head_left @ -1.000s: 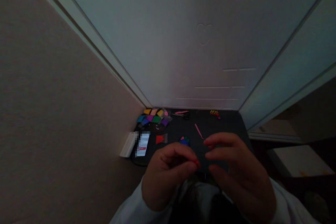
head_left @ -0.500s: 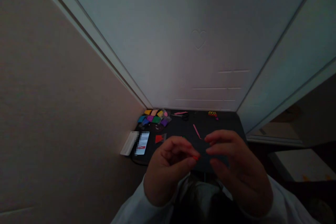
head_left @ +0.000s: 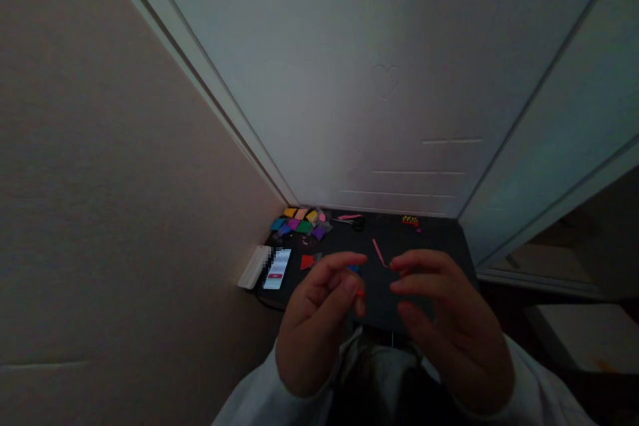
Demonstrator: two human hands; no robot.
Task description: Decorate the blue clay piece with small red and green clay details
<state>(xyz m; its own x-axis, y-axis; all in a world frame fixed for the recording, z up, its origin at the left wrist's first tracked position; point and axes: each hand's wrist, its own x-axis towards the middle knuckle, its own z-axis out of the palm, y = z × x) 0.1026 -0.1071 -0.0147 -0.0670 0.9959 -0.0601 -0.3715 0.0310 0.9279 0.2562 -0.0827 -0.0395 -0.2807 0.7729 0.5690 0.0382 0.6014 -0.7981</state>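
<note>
My left hand (head_left: pixel 315 329) is closed above the near side of the dark table, with its index finger stretched forward. Against its thumb and fingers shows a small bright red piece (head_left: pixel 360 293), perhaps soft clay; its full shape is hidden. Facing it across a small gap, my right hand (head_left: pixel 456 323) has its fingers apart and holds nothing. Just beyond the fingertips lies a thin pink tool (head_left: pixel 379 251), like tweezers. A red packet (head_left: pixel 306 262) is beyond my left hand, and a small blue-green item (head_left: pixel 354 268) is partly hidden behind its index finger.
Colourful packets (head_left: pixel 303 226) crowd the table's back left corner. Scissors (head_left: pixel 356 221) lie beside another pink tool (head_left: pixel 349 216). A small red item with yellow dots (head_left: pixel 410 220) sits at the back right. A phone (head_left: pixel 277 269) and a white box (head_left: pixel 254 267) are at left.
My left thumb has moved up and its index finger has straightened, with the red piece still at the fingers. My right hand stays spread. The view has shifted slightly.
</note>
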